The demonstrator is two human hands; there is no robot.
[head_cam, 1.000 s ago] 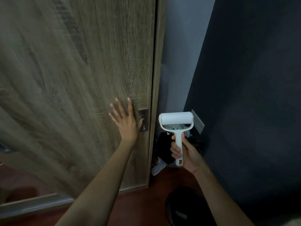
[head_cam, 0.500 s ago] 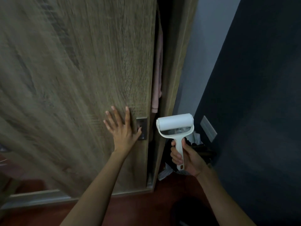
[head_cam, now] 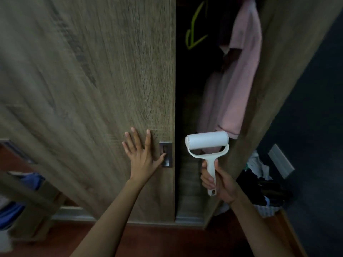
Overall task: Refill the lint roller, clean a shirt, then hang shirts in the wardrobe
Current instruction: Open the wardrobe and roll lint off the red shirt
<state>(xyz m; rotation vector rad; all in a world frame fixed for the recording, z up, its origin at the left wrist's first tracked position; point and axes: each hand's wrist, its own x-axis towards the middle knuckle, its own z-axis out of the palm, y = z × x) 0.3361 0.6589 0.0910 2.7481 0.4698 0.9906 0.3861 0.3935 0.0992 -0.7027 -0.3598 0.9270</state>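
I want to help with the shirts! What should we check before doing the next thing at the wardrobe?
1. Left hand flat on the wardrobe door, thumb at its recessed handle: ok.
2. Right hand grips the lint roller by its handle: ok.
3. Roller sheet looks clean and white: ok.
4. Gap wide enough to reach the pink shirt: probably ok.
5. Green hanger empty: cannot tell, too dark.
6. A free hand for taking a shirt: not ok, both are busy.
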